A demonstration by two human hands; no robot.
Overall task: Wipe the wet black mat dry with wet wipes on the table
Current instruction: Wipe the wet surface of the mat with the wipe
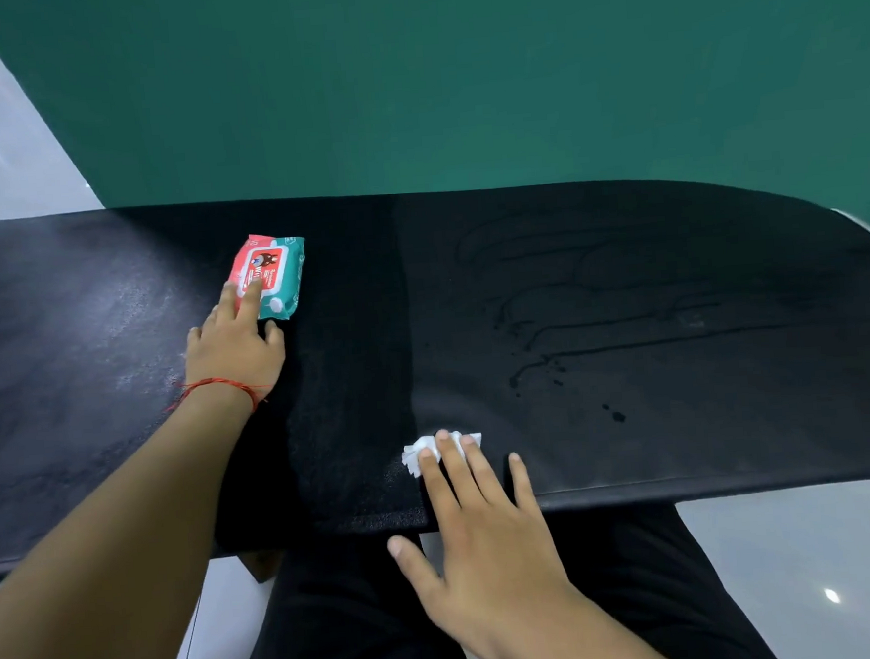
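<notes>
A black mat [625, 275] covers the right part of the table, with water streaks and drops [553, 362] across its middle. My right hand [482, 521] lies flat near the mat's front left corner, its fingertips pressing a crumpled white wipe [421, 451] onto the mat. A red and teal pack of wet wipes [277, 273] lies on the left half of the table. My left hand [235, 343] rests on the table with two fingers on top of the pack. A red thread circles that wrist.
The dark tabletop [64, 355] stretches left of the mat, with a smeared sheen. A green wall [456, 80] stands right behind the table. My black-clad legs [351, 633] sit under the front edge, above a pale floor [809, 560].
</notes>
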